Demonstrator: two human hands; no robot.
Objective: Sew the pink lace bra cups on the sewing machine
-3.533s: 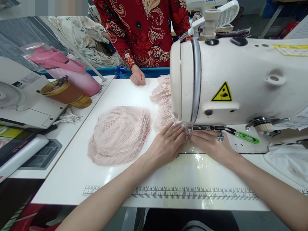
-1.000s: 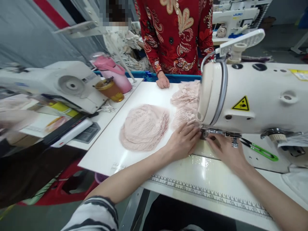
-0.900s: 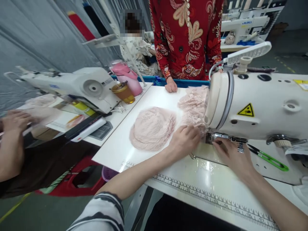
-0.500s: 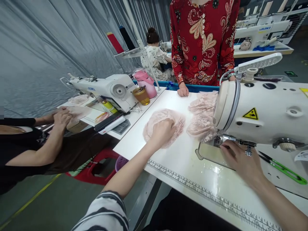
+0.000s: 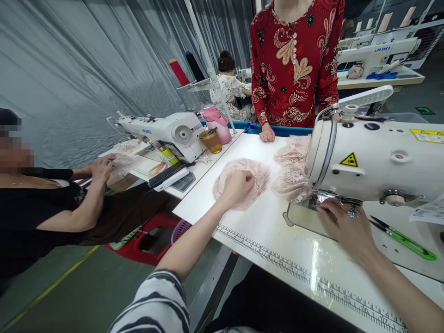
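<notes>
Left hand (image 5: 239, 187) — curled (back upward), right hand (image 5: 348, 226) — loosely bent, both outstretched

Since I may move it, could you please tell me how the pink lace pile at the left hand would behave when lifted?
The lace pile would probably be floppy, as it lies low and creased on the table. It is likely light, since it looks thin. Its layers might slip apart, because edges seem stacked beside the left hand.

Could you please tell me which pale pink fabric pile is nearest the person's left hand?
The rounded pile, with the left hand directly over it; the ruffled pile lies farther right, partly hidden behind the sewing machine.
</notes>
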